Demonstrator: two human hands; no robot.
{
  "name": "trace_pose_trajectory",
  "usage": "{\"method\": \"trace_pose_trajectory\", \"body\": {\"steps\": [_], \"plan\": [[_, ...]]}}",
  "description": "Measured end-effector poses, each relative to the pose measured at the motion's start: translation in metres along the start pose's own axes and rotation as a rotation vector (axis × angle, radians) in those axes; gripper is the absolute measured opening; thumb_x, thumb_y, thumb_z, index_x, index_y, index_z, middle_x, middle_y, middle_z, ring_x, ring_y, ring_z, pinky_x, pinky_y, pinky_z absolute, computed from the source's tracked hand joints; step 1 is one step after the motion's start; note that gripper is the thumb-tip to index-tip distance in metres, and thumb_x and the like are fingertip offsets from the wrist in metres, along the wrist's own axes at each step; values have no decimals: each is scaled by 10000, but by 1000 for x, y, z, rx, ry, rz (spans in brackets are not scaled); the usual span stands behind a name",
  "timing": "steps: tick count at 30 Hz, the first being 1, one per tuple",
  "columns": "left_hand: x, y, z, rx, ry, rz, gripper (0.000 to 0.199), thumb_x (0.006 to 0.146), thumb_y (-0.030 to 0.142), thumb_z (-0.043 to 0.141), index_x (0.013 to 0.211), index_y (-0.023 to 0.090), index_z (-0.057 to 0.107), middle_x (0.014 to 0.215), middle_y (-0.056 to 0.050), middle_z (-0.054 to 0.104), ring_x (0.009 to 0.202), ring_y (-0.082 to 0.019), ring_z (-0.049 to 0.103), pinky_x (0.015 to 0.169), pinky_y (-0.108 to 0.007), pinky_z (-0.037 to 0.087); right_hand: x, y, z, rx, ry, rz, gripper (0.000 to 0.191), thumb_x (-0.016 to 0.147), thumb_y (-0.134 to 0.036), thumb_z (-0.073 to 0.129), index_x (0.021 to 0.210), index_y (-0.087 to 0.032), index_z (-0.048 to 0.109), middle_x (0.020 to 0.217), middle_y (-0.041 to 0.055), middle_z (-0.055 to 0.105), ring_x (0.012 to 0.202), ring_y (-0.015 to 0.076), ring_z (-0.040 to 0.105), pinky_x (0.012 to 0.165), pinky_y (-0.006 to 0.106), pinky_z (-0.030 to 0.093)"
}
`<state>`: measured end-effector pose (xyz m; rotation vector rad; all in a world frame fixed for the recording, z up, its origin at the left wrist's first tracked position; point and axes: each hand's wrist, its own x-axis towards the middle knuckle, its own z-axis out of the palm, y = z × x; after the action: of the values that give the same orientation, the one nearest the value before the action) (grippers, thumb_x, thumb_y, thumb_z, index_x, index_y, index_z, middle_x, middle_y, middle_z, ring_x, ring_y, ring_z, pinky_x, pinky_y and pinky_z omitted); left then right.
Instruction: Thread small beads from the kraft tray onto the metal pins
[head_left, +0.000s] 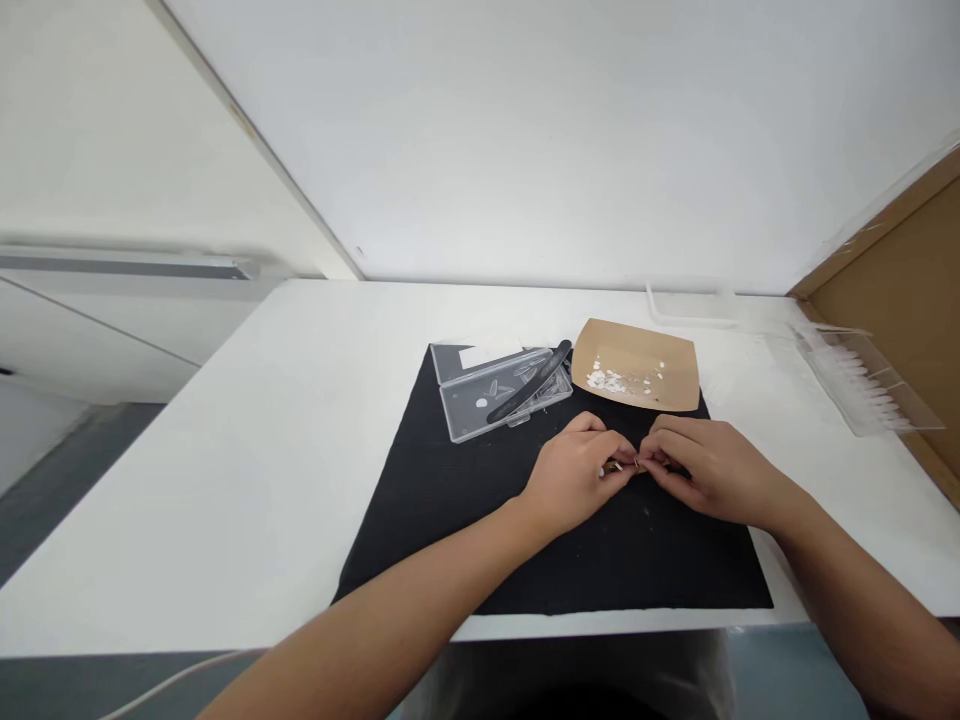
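Observation:
My left hand (574, 475) and my right hand (701, 468) meet over the black cloth (570, 575), fingertips pinched together and almost touching. A small shiny thing (615, 467), partly gold in colour, shows between the left thumb and fingers; its kind is too small and covered to tell. The right thumb and forefinger are closed at the same spot, and what they pinch is mostly hidden. Just beyond the left hand, an open clear plastic case (465, 430) holds several clear nail tips (504, 389). Across it rests a dark curved nail file (529, 383).
Behind my hands stands a brown paper tray (637, 345) with small white pieces (609, 381) in it. At the right of the white table (187, 500) lies a clear box (862, 385) with rows of pale tips, near a wooden frame (892, 250). A white wall rises behind.

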<state>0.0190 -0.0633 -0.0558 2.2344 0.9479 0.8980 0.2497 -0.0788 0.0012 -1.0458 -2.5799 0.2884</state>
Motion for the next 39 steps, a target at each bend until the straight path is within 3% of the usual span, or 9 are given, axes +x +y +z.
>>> {"method": "trace_pose_trajectory", "body": {"steps": [20,39], "plan": [[0,-1,-1,1,-10,21,64,917,226,799,953,219,745,894,-7,788,911,-206,599,756,-304,503,-1,-2,1,-70,-77,-11,105,1076,-254,523,1051,-206,613,942,49,687,790,191,650,669,331,447],[0,2,-2,-14,-42,-28,61,910,192,792,939,229,752,868,13,791,913,-199,579,768,-296,487,-2,1,-1,-175,-36,-56,232,1109,-311,513,1064,-221,722,872,23,670,725,157,603,623,304,394]]}}
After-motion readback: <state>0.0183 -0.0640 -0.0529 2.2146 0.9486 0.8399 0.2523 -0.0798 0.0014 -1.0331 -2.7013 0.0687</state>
